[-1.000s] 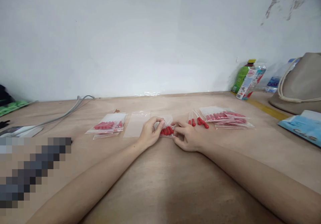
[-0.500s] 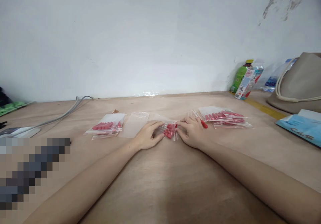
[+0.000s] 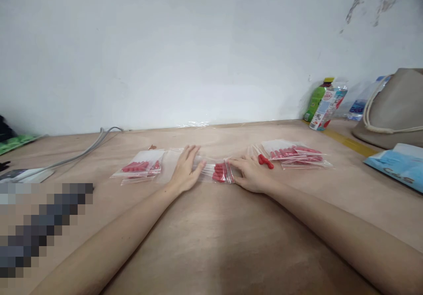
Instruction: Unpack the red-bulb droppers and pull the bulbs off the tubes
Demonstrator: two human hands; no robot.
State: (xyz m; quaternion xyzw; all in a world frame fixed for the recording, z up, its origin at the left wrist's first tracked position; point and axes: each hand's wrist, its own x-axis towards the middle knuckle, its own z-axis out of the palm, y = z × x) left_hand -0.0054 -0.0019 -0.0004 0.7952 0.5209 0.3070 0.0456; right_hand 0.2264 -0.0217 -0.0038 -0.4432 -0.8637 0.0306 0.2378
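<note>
A clear zip bag [image 3: 216, 171] with several small red pieces at its right end lies flat on the wooden table [image 3: 211, 242]. My left hand [image 3: 185, 171] lies open and flat on the bag's left part, fingers stretched forward. My right hand [image 3: 249, 174] rests at the bag's right end, its fingertips pressing the sealed edge. Loose red pieces [image 3: 265, 160] lie just beyond my right hand. An empty clear bag [image 3: 168, 165] lies partly under my left hand.
Filled bags are stacked at the left [image 3: 140, 166] and at the right [image 3: 295, 154]. A grey cable [image 3: 82, 152] runs along the back left. Bottles [image 3: 325, 103], a beige bag [image 3: 395, 110] and a blue packet [image 3: 396, 165] stand at the right.
The bag was held up in both hands' fingertips, then laid down. My left hand has opened and slid left across it, flattening it. My right hand stays at its right end.
</note>
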